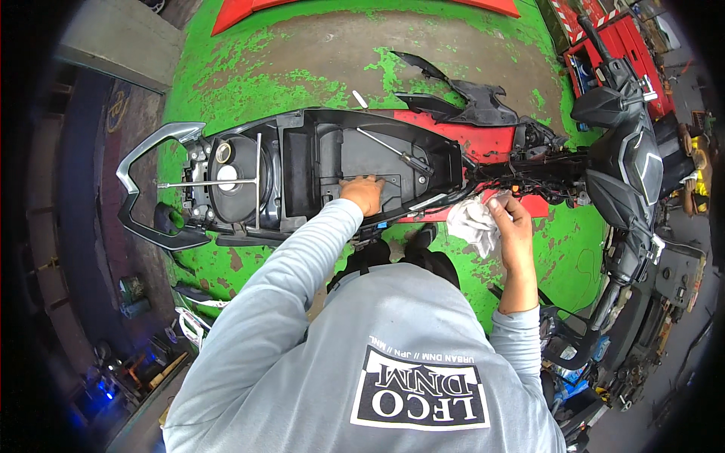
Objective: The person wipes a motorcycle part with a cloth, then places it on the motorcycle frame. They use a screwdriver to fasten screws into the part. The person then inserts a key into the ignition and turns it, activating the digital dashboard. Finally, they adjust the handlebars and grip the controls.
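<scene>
A stripped black scooter body lies lengthwise before me, its storage compartment (pixel 307 170) uncovered. My left hand (pixel 364 195) reaches over the near edge into it, fingers spread and resting on the dark panel at its bottom, with nothing visible in them. To the right of that hand, a screwdriver (pixel 411 161) with a long metal shaft lies slantwise inside the compartment. My right hand (pixel 513 220) is raised beside the scooter's near side. Its thumb and fingers pinch a crumpled white cloth (pixel 474 224), which hangs to the left of the hand.
A T-handle wrench (pixel 219 183) lies across the fuel tank area, left of the compartment. Silver grab rail (pixel 130 181) juts out at the far left. Handlebars (pixel 627 166) stand at the right. Loose black fairings (pixel 476 102) lie beyond the scooter, near a red tool cabinet (pixel 630 57).
</scene>
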The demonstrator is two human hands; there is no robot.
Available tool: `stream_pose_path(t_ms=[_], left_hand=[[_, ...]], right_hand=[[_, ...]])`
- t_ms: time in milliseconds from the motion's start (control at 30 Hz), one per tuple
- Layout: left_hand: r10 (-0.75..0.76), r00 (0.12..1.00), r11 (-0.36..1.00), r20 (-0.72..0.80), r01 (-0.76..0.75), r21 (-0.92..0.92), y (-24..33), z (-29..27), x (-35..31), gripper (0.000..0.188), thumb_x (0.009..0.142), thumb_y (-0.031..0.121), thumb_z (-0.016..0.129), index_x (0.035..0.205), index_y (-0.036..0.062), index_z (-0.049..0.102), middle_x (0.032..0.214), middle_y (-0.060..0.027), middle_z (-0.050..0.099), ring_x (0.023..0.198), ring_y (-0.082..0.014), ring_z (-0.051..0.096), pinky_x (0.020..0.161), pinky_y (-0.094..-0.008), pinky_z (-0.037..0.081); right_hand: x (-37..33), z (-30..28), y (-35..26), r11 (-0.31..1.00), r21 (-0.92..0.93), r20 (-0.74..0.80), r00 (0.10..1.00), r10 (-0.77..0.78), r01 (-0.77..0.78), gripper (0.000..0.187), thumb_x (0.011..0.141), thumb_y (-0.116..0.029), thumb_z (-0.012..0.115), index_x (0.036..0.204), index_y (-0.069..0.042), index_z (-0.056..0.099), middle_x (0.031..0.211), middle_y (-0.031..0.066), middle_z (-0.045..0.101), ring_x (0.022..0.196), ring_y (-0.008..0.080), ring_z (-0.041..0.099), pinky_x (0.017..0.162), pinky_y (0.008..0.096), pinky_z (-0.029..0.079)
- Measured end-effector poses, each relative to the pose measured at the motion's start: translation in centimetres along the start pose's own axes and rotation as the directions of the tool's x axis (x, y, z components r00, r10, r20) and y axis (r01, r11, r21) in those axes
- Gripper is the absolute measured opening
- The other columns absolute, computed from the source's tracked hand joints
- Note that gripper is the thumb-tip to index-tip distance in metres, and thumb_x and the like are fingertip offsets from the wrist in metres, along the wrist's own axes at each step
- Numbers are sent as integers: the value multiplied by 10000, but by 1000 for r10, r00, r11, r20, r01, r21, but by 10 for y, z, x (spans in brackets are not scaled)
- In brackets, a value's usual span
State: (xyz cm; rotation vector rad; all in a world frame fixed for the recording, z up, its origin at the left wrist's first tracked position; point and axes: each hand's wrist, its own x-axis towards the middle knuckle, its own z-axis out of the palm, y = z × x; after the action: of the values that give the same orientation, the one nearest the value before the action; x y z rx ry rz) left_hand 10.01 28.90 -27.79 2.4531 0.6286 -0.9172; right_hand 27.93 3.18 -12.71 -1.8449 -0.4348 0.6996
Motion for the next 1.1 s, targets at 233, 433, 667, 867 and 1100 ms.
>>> stream_pose_path(t_ms=[233, 433, 667, 867, 1100], left_hand=[[-58, 977, 994, 206, 76, -79, 1, -19, 6, 647, 977, 399, 577, 1572, 187, 441, 1640, -137, 392, 1493, -395, 392, 1176, -706, 300], [351, 923, -149, -156, -110, -983, 28, -53, -91, 744, 1050, 607, 444, 1600, 114, 352, 1620, -154, 408, 1408, -361, 506, 1083, -641, 466], [-114, 897, -247, -427, -442, -862, -4, -48, -156, 367, 1075, 221, 582, 1408, 72, 546, 1210, -55, 666, 1111, -144, 640, 882, -318, 570], [-597, 311, 516, -740, -558, -650, -116, -58, -226, 568, 912, -31, 619, 1436, 81, 431, 1211, -80, 605, 1063, -174, 609, 904, -315, 525], [-591, 339, 806, -732, 291, -515, -198, -48, -239, 494, 832, 153, 763, 1295, 83, 608, 1378, -264, 574, 1367, -436, 473, 1122, -509, 407]], right_hand=[[-18, 23, -16, 956, 275, 55, 991, -124, 104, 257, 824, 48, 703, 872, -98, 497, 946, 0, 528, 902, 116, 497, 864, 275, 414], [-18, 83, -61, 749, 663, 133, 984, -115, -2, 285, 841, -15, 772, 936, -96, 516, 1090, 38, 589, 1024, 152, 566, 938, 335, 461], [-4, 141, -73, 674, -224, 579, 653, -489, 704, 429, 950, -370, 688, 1235, -51, 656, 1405, 168, 557, 1332, 365, 469, 1135, 464, 355], [84, 140, 6, 790, -495, 442, 888, -129, 362, 383, 968, -354, 683, 1200, -51, 718, 1280, 205, 670, 1221, 353, 606, 1049, 457, 474], [138, 156, 77, 265, -870, 487, 810, 326, 416, 490, 926, -472, 710, 1226, -88, 751, 1342, 233, 649, 1314, 414, 551, 1107, 489, 451]])
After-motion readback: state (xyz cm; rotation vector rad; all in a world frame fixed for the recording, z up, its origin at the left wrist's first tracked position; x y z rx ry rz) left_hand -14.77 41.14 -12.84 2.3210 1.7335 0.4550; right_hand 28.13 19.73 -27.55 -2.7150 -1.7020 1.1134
